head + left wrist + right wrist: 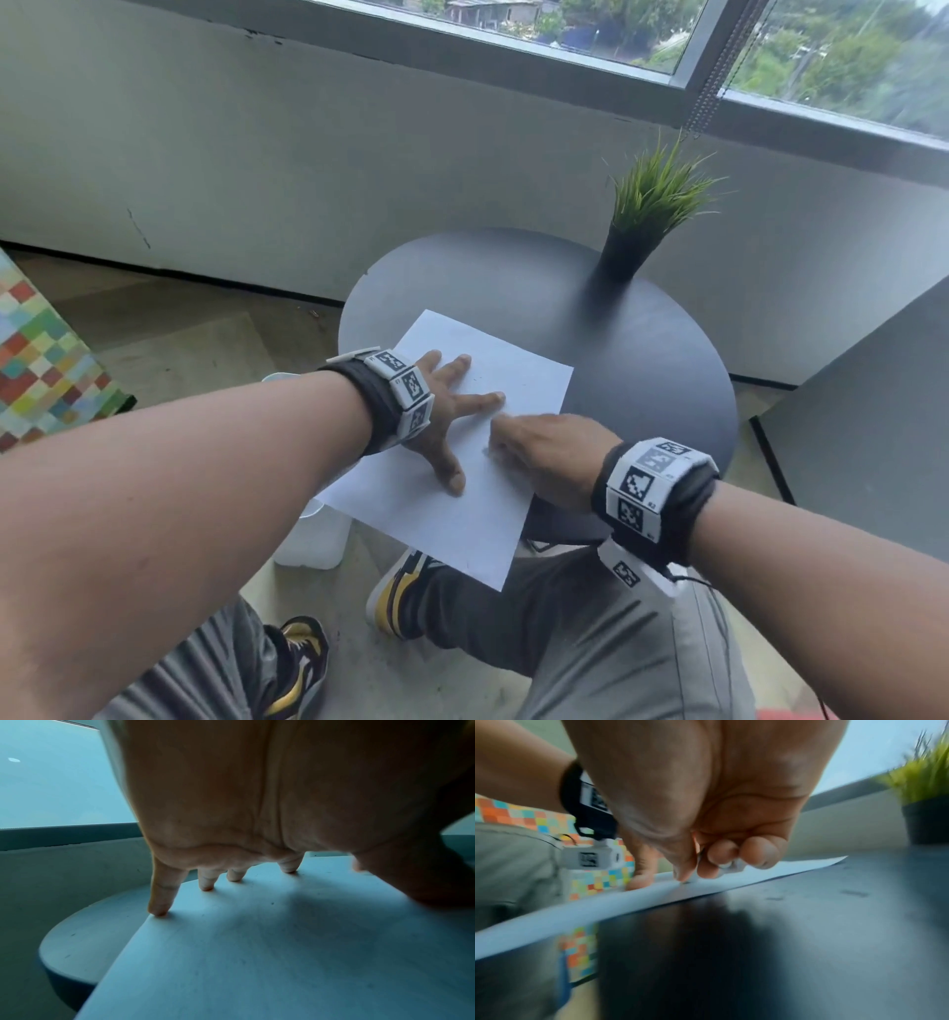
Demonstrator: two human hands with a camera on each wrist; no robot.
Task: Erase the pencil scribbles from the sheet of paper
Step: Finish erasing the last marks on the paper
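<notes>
An office lounge or similar indoor seating corner. A small round dark table (642, 370) stands close to a plain grey wall (257, 169) beneath a wide metal-framed window (708, 77) with a hanging bead chain (711, 82); trees and building roofs are visible outside. A potted grass plant (649, 210) in a dark pot stands near the table's far edge as decoration. A seat or cushion in a multicoloured checked fabric (36, 360) lies at the left, on a pale wood-patterned floor (195, 329). A white bin-like container (313, 534) stands on the floor just beside the table's near-left edge.
</notes>
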